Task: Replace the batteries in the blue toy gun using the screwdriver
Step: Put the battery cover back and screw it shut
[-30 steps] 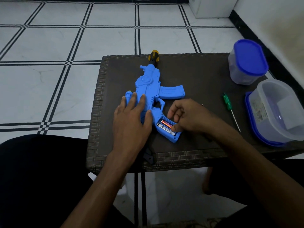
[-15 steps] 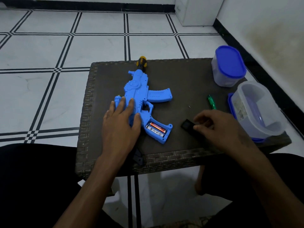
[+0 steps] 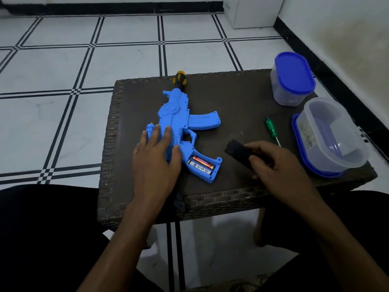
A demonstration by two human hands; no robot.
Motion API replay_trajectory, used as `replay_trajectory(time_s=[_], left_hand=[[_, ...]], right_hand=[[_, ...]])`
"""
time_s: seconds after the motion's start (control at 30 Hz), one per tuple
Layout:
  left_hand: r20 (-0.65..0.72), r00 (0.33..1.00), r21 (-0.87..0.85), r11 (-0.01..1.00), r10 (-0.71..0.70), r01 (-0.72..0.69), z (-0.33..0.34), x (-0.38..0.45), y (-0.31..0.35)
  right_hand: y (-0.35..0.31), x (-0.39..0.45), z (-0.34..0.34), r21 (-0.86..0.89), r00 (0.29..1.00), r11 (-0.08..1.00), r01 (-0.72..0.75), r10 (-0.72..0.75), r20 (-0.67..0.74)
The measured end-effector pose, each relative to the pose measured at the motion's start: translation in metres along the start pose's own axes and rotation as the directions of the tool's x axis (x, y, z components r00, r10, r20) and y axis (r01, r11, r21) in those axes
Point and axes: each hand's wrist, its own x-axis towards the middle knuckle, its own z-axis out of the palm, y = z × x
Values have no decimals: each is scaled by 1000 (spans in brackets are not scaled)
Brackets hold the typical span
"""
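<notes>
The blue toy gun (image 3: 179,121) lies flat on the dark woven table (image 3: 231,95), muzzle pointing away from me. Its grip compartment is uncovered, and two batteries (image 3: 201,163) sit side by side inside. My left hand (image 3: 156,159) rests flat on the gun's rear body, fingers spread. To the right of the grip, my right hand (image 3: 271,165) holds a black battery cover (image 3: 236,151) just above the table. A green-handled screwdriver (image 3: 271,128) lies on the table beyond my right hand.
A lidded container with a blue top (image 3: 291,79) stands at the table's far right. An open clear container (image 3: 332,135) rests on its blue lid at the right edge. A tiny screw (image 3: 241,133) lies near the gun. Tiled floor surrounds the table.
My right hand left the battery compartment, moved right to the black cover and lifted it off the table. My left hand stayed on the gun.
</notes>
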Motion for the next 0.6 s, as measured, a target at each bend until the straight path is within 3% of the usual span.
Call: replay_trajectory(time_s=[0.13,0.33,0.6], left_hand=[[-2,1000,5,1000,1,-1,0,-1,0],[0,1000,-2,1000,6,-6,0,-2,-1],[-2,1000,-2,1000,10,-10,-1,-4,-1]], right_hand=[[-10,-9,8,337,999,941,-10,-4,43],[-6,-15,27,437,990,897,-71,9,143],[7,-22,24,442,999,897,-22,9,31]])
